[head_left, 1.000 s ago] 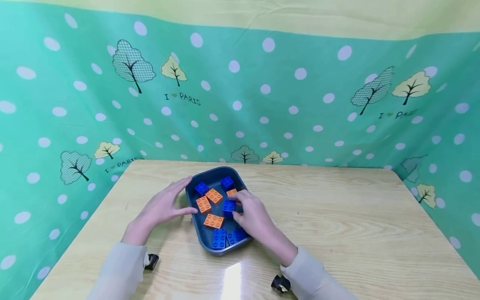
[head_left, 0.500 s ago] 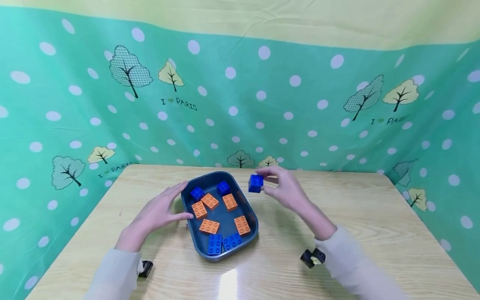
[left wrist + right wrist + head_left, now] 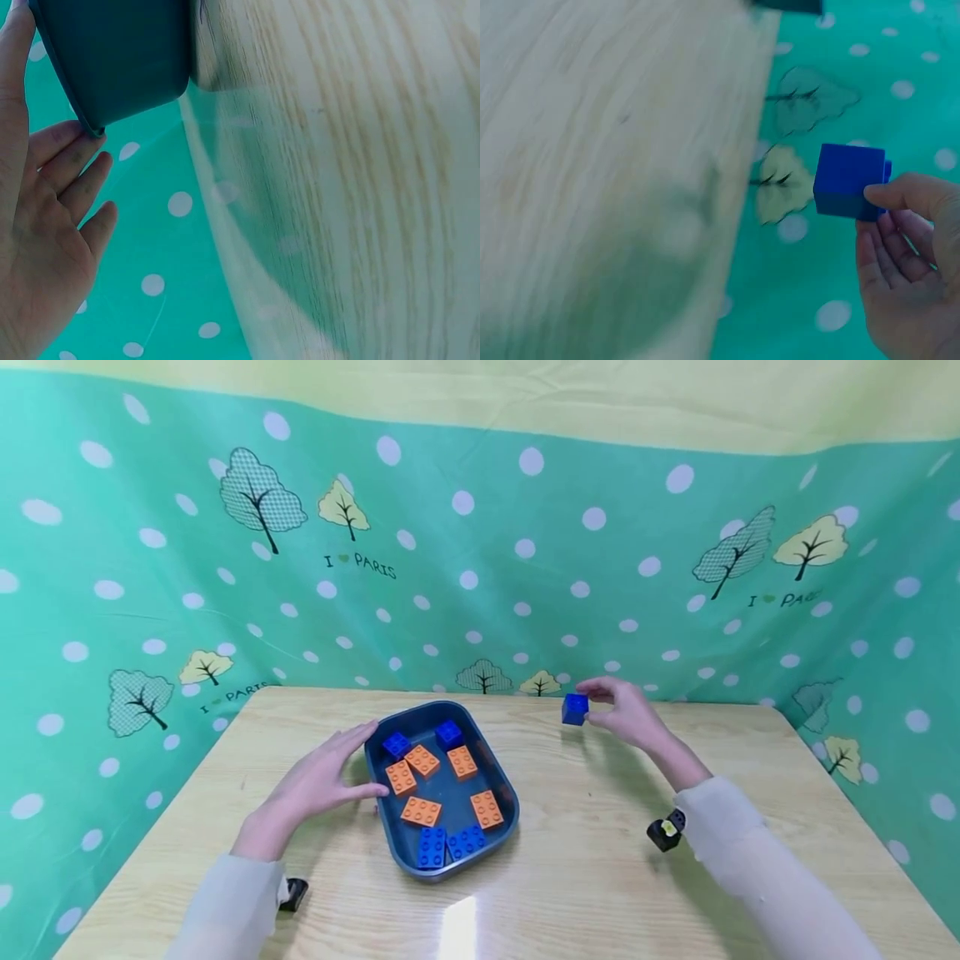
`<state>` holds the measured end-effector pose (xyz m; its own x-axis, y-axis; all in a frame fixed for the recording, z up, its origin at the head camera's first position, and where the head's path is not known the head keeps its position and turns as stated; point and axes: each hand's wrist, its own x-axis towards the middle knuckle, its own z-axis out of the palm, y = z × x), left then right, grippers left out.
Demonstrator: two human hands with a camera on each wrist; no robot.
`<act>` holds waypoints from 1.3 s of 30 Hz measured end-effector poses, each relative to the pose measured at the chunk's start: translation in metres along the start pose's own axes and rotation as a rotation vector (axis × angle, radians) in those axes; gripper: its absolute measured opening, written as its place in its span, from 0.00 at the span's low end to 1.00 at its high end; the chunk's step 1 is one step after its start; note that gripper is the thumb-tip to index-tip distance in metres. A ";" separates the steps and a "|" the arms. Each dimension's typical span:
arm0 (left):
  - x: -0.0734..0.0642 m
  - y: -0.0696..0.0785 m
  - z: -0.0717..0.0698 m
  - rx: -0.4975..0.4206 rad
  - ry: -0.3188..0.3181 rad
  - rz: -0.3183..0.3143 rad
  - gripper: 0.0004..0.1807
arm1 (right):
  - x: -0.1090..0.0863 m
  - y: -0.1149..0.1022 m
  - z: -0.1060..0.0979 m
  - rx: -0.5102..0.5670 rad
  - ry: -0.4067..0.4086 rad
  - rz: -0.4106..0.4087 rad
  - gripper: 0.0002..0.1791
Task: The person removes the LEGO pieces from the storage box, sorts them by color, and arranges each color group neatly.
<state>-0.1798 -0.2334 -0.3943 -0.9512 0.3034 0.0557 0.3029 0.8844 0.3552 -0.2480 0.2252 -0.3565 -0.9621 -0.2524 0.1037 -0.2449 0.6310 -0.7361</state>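
Note:
Held between the thumb and fingers of my right hand [image 3: 630,717] is a blue toy brick [image 3: 575,710], up near the table's back edge. In the right wrist view the thumb lies on the side of the blue brick [image 3: 849,180], whose studs face the palm. My left hand [image 3: 318,781] touches the left rim of a dark tray [image 3: 512,793] with spread, fairly straight fingers. Seen from the left wrist, fingertips meet the corner of the tray [image 3: 120,60]. Inside the tray lie several orange bricks [image 3: 421,812] and several blue bricks [image 3: 431,847].
The pale wooden table [image 3: 585,868] bears the tray left of its middle. A green dotted curtain [image 3: 465,543] hangs behind the table and along both sides. Black wrist-worn devices [image 3: 665,831] sit by the sleeves.
My right hand has lifted the blue brick out of the tray and carried it right and back over the table. The left hand stays at the tray's rim.

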 end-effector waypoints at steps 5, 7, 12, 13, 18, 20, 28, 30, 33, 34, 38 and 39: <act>-0.002 0.001 0.001 0.001 -0.005 -0.015 0.59 | 0.002 0.025 0.004 -0.007 -0.046 0.035 0.26; -0.002 0.002 0.001 -0.002 -0.003 -0.021 0.59 | 0.003 0.033 0.007 -0.011 -0.054 0.041 0.26; -0.001 0.005 0.000 -0.011 0.006 -0.019 0.59 | 0.004 0.046 0.009 -0.019 -0.072 0.058 0.27; -0.001 0.005 0.000 -0.012 0.005 -0.020 0.59 | 0.004 0.048 0.009 -0.021 -0.078 0.062 0.28; -0.001 0.005 0.000 -0.014 0.003 -0.027 0.59 | 0.004 0.054 0.011 -0.022 -0.093 0.044 0.29; -0.002 0.005 0.000 -0.013 0.005 -0.027 0.59 | 0.003 0.056 0.012 -0.011 -0.095 0.032 0.29; -0.003 0.004 0.001 -0.011 0.009 -0.019 0.59 | -0.002 0.059 0.008 0.051 -0.090 0.051 0.31; -0.002 0.004 0.000 -0.014 0.011 -0.014 0.59 | -0.003 0.057 0.004 0.074 -0.070 0.060 0.31; -0.002 0.004 0.000 -0.015 0.003 -0.015 0.59 | -0.005 0.050 -0.002 0.098 -0.045 0.046 0.30; -0.002 0.004 0.000 -0.016 0.002 -0.017 0.59 | -0.006 0.047 -0.003 0.105 -0.042 0.039 0.30; -0.003 0.003 0.000 -0.007 0.011 -0.011 0.58 | -0.008 0.029 -0.004 0.133 -0.027 0.010 0.31; -0.004 0.003 0.000 -0.007 0.016 -0.011 0.58 | -0.008 0.024 -0.003 0.144 -0.024 -0.004 0.31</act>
<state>-0.1752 -0.2315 -0.3937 -0.9555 0.2876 0.0662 0.2916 0.8853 0.3621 -0.2466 0.2438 -0.3729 -0.9577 -0.2729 0.0917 -0.2267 0.5185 -0.8245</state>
